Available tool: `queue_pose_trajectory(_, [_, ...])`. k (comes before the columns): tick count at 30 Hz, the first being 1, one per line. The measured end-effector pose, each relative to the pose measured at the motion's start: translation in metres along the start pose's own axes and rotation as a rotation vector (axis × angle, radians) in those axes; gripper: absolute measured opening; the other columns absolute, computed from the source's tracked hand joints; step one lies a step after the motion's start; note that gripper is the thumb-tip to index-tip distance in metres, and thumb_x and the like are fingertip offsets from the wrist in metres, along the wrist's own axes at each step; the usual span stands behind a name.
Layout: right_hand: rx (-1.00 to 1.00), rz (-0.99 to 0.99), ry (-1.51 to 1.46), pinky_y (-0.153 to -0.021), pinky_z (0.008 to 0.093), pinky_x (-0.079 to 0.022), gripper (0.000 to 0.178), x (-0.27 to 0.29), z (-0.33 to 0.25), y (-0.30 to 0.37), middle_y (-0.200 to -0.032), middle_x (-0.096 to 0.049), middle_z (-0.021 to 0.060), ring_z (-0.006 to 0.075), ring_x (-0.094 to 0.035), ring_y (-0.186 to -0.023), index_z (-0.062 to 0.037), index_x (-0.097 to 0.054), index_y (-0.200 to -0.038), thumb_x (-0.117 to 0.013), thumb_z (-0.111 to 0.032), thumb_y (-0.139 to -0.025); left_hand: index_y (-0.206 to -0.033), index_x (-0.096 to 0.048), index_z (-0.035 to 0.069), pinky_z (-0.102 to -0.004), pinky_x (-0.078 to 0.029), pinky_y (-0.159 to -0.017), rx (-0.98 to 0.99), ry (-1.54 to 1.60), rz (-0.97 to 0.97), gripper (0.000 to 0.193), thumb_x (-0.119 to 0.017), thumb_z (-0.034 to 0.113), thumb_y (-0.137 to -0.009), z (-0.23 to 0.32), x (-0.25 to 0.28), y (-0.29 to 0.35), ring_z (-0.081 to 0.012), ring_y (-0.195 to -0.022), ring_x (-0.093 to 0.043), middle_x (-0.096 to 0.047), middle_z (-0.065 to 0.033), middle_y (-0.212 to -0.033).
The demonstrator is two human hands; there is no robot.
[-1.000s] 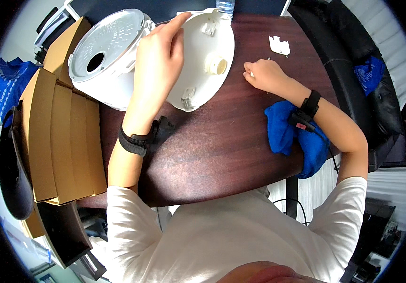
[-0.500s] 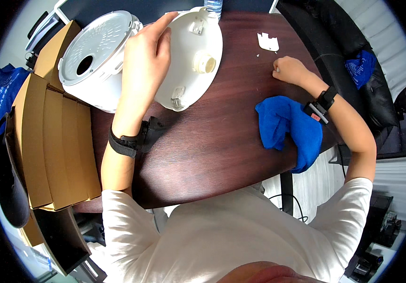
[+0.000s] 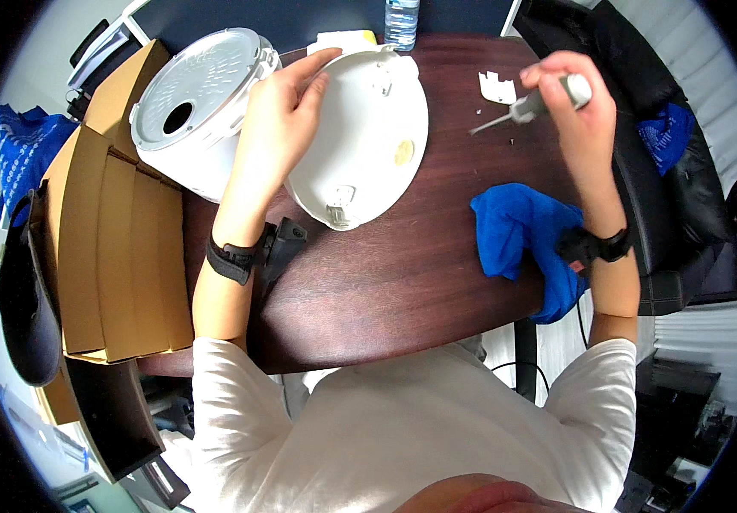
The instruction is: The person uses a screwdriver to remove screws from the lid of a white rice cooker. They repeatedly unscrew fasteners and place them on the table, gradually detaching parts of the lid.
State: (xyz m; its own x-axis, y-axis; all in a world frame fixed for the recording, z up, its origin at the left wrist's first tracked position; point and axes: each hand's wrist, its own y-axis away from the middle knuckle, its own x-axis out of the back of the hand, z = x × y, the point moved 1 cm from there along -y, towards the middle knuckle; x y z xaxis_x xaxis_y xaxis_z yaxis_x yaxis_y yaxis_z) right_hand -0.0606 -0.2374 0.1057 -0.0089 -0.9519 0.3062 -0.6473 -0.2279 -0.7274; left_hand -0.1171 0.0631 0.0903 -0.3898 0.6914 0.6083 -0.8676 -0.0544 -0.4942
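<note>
A screwdriver with a grey and white handle is gripped in my right hand. Its thin shaft points left, the tip above the table near a small white plastic piece. My left hand is at the left rim of a round white plastic cover, fingers stretched along the edge; its fingertips and grip are partly hidden. Two metal-fitted brackets and a yellowish round spot show on the cover's inner face. Left of it stands a white appliance body with a perforated grey top and one dark hole.
A blue cloth lies at the table's right front edge. A cardboard box stands at the left. At the back are a water bottle and a yellow-white item behind the cover. Tiny bits lie near the white piece.
My right hand has risen from the tabletop, bringing the screwdriver into view. The cover has tipped, its inner face now showing wider, with my left hand still at its rim.
</note>
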Motion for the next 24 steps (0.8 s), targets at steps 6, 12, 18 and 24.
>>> queue_pose_trajectory(6, [0.012,0.029,0.032,-0.049,0.0226,-0.042,0.012,-0.024,-0.002,0.031,-0.068,-0.059,0.0026,0.0079,-0.058,-0.057,-0.0068,-0.058,-0.087,-0.065,-0.016,-0.089,-0.123,-0.061,0.009,-0.0222,-0.045,-0.063,0.038,0.039,-0.1,0.03,-0.053,0.016,-0.095,0.009,0.009,0.001,-0.006,-0.072,-0.056,-0.064,-0.0037,-0.082])
queue_pose_trajectory(12, [-0.337,0.202,-0.458,-0.049,0.0235,-0.044,0.017,-0.034,0.016,0.062,-0.075,-0.059,0.0083,0.0118,-0.058,-0.062,-0.0023,-0.048,-0.102,-0.058,-0.013,-0.093,-0.114,-0.059,0.003,-0.0234,-0.048,-0.071,0.034,0.003,-0.125,0.028,-0.06,0.02,-0.093,0.012,0.016,0.004,-0.0096,-0.085,-0.059,-0.065,-0.0064,-0.094])
queue_pose_trajectory(18, [-0.678,0.06,-0.623,-0.05,0.027,-0.047,0.024,-0.035,0.022,0.071,-0.075,-0.059,0.0135,0.0186,-0.06,-0.062,0.0015,-0.048,-0.108,-0.037,-0.014,-0.094,-0.107,-0.053,0.002,-0.0264,-0.05,-0.065,0.226,0.048,-0.076,0.03,-0.067,0.02,-0.086,0.004,0.028,0.021,-0.0138,-0.077,-0.063,-0.062,-0.0102,-0.088])
queue_pose_trajectory(24, [-0.782,-0.202,-0.806,-0.051,0.0277,-0.045,0.043,-0.04,0.017,0.081,-0.079,-0.06,0.0129,0.0182,-0.059,-0.064,0.0044,-0.049,-0.123,-0.036,-0.02,-0.089,-0.121,-0.049,0.002,-0.0206,-0.046,-0.066,0.357,0.05,-0.053,0.035,-0.062,0.015,-0.091,0.017,0.039,0.049,-0.0083,-0.083,-0.057,-0.059,-0.0048,-0.091])
